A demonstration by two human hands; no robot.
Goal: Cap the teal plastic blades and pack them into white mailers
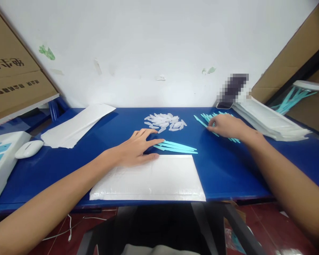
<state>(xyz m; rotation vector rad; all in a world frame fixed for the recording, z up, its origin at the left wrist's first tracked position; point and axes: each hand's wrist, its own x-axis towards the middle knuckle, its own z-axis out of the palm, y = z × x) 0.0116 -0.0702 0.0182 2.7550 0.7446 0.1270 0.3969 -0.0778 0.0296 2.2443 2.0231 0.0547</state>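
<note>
My left hand [138, 147] lies flat on the blue table [223, 170], fingers stretched out, its fingertips touching the ends of a few light-blue plastic sticks [177, 146]. Just below them lies a white padded envelope [151, 179] at the front edge. My right hand [224, 125] rests palm down on a pile of the same light-blue sticks [206, 118] at the back right, its fingers curled onto them. Whether it grips one is hidden. A heap of small clear plastic caps [165, 122] sits between the two hands, farther back.
A stack of white envelopes [269, 120] and a phone [224, 105] lie at the right rear. Flat white sheets [76, 124] lie at the left rear. A white device [0, 159] with a mouse-like unit [28, 148] stands far left. Cardboard boxes [10, 74] flank both sides.
</note>
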